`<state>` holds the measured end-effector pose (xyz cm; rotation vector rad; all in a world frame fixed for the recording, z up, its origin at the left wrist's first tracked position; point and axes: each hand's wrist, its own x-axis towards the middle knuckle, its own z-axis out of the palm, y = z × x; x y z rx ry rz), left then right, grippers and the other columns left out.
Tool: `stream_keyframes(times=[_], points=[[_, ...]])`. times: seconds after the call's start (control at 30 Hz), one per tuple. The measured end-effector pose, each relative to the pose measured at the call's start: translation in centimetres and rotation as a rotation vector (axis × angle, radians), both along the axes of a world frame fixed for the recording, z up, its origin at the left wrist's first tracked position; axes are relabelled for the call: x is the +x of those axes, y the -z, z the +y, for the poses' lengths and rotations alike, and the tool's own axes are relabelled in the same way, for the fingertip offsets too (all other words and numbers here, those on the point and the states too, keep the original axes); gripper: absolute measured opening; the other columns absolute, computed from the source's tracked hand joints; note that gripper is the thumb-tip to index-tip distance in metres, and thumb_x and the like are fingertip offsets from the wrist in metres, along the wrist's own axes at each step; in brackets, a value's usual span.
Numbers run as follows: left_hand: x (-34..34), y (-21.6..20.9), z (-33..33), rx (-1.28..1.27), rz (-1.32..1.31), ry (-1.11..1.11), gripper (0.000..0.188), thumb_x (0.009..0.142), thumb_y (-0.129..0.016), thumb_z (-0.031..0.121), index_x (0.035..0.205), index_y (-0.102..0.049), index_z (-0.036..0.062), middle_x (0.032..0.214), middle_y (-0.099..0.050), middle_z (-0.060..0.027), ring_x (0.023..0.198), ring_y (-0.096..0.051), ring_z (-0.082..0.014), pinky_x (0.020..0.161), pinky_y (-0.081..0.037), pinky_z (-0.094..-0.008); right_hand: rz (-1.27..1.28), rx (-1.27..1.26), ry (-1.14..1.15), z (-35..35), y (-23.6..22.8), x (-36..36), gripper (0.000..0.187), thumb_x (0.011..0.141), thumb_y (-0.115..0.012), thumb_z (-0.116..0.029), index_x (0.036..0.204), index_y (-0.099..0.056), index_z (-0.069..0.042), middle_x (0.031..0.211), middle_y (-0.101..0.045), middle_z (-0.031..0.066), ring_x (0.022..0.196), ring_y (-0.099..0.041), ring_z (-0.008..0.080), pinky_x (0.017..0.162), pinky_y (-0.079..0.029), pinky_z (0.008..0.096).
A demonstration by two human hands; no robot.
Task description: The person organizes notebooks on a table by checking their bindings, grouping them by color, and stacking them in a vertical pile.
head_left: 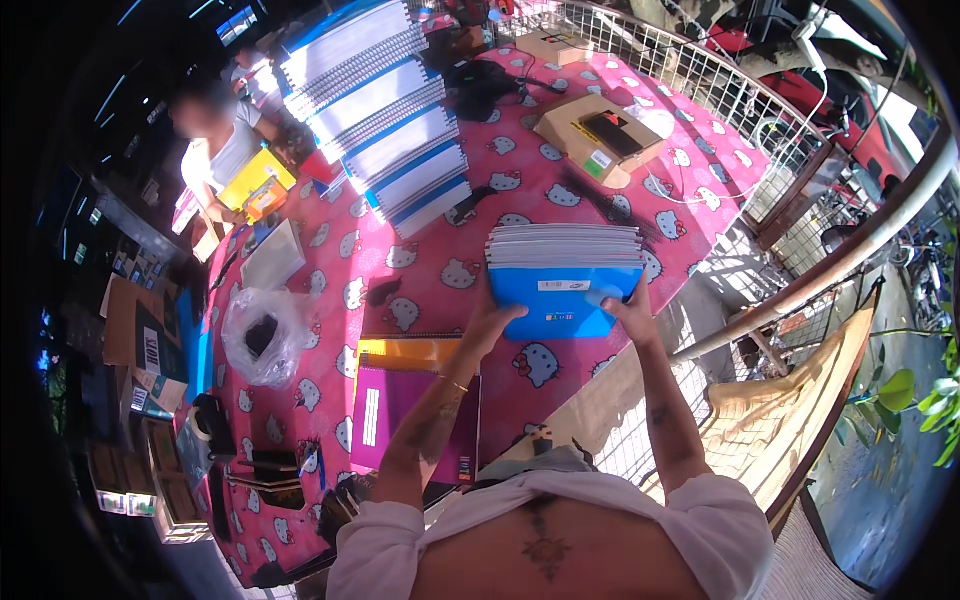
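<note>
A bundle of blue-covered spiral notebooks [566, 292] is between my two hands over the pink patterned tablecloth. My left hand [494, 322] grips its left edge, thumb on the blue front cover. At the opposite edge, my right hand [632, 312] grips it with its thumb on the cover too. The fingers behind the notebooks are hidden. Below my left forearm lie a purple notebook [397, 402] and a yellow-orange notebook [405, 352]. A tall stack of white and blue spiral notebooks [390, 125] rises beyond them.
A cardboard box with a dark phone-like object [612, 133] lies at the far right of the table [540, 365]. Clear plastic wrap [262, 338] and an open carton [146, 330] are at left. Across the table, a person [222, 150] holds a yellow pack. A metal railing [690, 50] runs behind.
</note>
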<state>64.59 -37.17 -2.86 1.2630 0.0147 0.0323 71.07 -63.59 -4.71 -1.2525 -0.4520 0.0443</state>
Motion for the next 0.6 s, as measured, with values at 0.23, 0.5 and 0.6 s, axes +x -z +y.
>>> stream_keyframes(times=[0.23, 0.5, 0.6], points=[[-0.3, 1.6, 0.2, 0.136, -0.026, -0.012, 0.06, 0.071, -0.07, 0.0, 0.127, -0.049, 0.0012, 0.116, -0.058, -0.0068, 0.109, -0.055, -0.0184, 0.093, -0.046, -0.0343, 0.013, -0.086, -0.01, -1.1, 1.2, 1.0, 0.1, 0.066, -0.089, -0.011, 0.143, -0.025, 0.0, 0.128, -0.053, 0.0148, 0.119, -0.052, 0.0236, 0.101, -0.044, 0.0383], [1.3, 3.0, -0.8, 0.05, 0.053, -0.173, 0.048, 0.07, -0.067, 0.001, 0.116, -0.053, 0.0017, 0.109, -0.059, -0.0081, 0.097, -0.057, -0.019, 0.086, -0.05, -0.0342, 0.066, -0.103, 0.023, 1.6, -0.6, 2.0, 0.085, 0.068, -0.089, -0.017, 0.135, -0.041, 0.002, 0.119, -0.061, 0.0159, 0.106, -0.061, 0.0225, 0.092, -0.051, 0.0359], [2.2, -0.5, -0.7, -0.086, 0.17, -0.305, 0.042, 0.072, -0.066, 0.007, 0.112, -0.053, 0.0022, 0.106, -0.059, -0.0102, 0.094, -0.059, -0.0213, 0.082, -0.052, -0.0353, 0.103, -0.207, 0.016, 3.9, -4.8, 5.5, 0.089, 0.07, -0.088, -0.029, 0.135, -0.037, 0.007, 0.118, -0.061, 0.0193, 0.105, -0.062, 0.025, 0.09, -0.053, 0.0375]])
